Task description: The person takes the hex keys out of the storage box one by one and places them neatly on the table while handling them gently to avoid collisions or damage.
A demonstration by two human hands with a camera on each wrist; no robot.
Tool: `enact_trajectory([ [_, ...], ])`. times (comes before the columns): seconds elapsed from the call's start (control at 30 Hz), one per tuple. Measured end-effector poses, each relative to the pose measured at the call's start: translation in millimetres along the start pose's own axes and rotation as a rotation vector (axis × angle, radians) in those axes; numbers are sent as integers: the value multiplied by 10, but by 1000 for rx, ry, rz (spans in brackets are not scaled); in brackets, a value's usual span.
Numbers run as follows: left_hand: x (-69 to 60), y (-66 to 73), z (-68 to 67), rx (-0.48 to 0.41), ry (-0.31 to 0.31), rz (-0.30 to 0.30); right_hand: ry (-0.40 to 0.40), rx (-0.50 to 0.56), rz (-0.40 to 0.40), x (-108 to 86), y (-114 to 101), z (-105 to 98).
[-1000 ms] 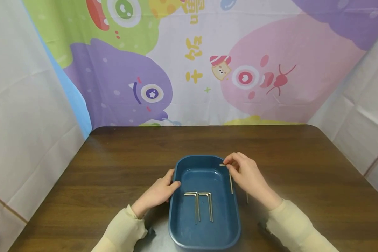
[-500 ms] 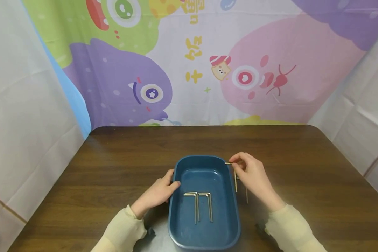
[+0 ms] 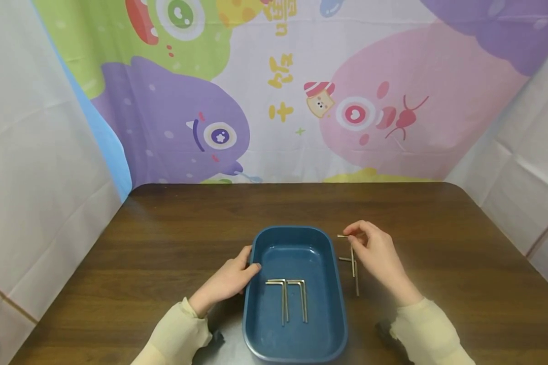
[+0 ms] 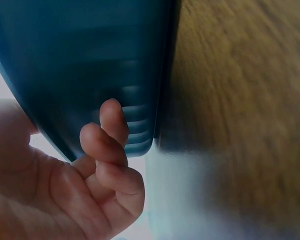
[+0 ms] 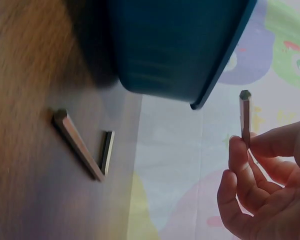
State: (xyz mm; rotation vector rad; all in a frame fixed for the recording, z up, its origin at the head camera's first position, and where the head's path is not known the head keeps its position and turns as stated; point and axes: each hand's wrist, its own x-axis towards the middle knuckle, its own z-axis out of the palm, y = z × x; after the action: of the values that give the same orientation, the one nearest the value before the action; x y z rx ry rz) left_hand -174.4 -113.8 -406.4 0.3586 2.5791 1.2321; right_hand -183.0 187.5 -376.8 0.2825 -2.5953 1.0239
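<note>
A blue rectangular tray (image 3: 274, 340) stands on the table, with several L-shaped hex keys (image 3: 283, 304) lying side by side on its floor. My left hand (image 3: 228, 279) grips its left wall, thumb over the rim; in the left wrist view the curled fingers (image 4: 112, 120) rest against the outside. Right of the tray, my right hand (image 3: 376, 253) pinches another hex key (image 5: 245, 117) near its bend between thumb and fingertips, held up off the table. Below it, a further hex key (image 3: 357, 284) lies on the tabletop, close to the tray's right side.
The dark wood table (image 3: 187, 213) runs back to a hanging cloth (image 3: 274, 152) printed with cartoon creatures. White cloth panels (image 3: 41, 167) stand at both sides.
My right hand has carried its hex key rightward, from over the tray's right edge to outside it, uncovering more of the key on the table. The left hand and tray stay put.
</note>
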Motion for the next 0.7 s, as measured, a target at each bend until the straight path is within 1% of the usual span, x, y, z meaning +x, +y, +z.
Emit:
enact_trajectory([
  [0.13, 1, -2, 4, 4, 4, -4, 3, -12, 2, 9, 53, -37],
  [0.37, -1, -6, 4, 20, 17, -8, -32, -33, 31, 38, 162, -67],
  [0.7, -3, -9, 9, 20, 11, -11, -85, -62, 90, 52, 295, -52],
])
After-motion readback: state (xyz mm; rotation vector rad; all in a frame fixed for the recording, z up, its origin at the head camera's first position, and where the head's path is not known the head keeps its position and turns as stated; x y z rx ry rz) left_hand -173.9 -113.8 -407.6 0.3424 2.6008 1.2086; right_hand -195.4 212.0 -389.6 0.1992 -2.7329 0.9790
